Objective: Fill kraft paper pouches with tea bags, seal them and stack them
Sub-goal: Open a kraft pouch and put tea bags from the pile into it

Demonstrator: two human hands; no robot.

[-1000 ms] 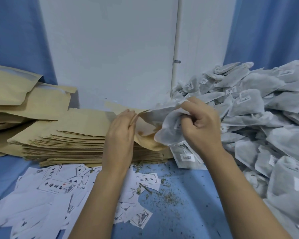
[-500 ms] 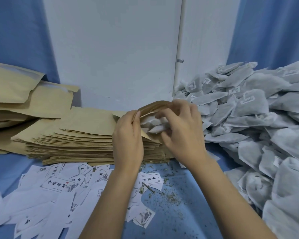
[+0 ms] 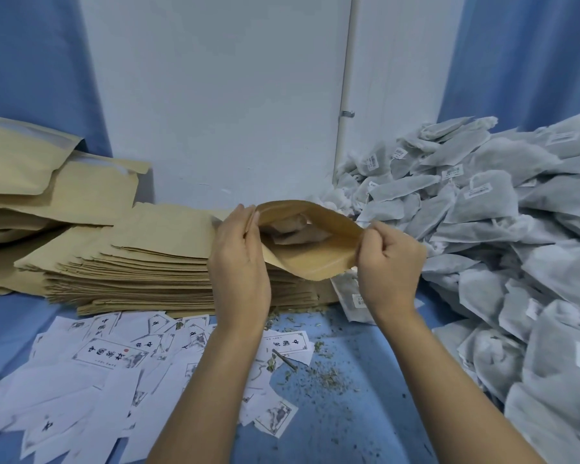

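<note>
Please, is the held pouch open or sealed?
Open: the left hand and right hand hold the pouch mouth apart; a tea bag shows inside.

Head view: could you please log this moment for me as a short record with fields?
held item: kraft pouch, mouth pulled open
left hand: pinches the mouth's left rim
right hand: pinches the mouth's right rim
inside: pale tea bag visible
empty pouch stack: flat, behind the left hand
bulging pouches: piled far left
tea bag heap: right side
blue table: strewn with printed labels and tea crumbs
</note>
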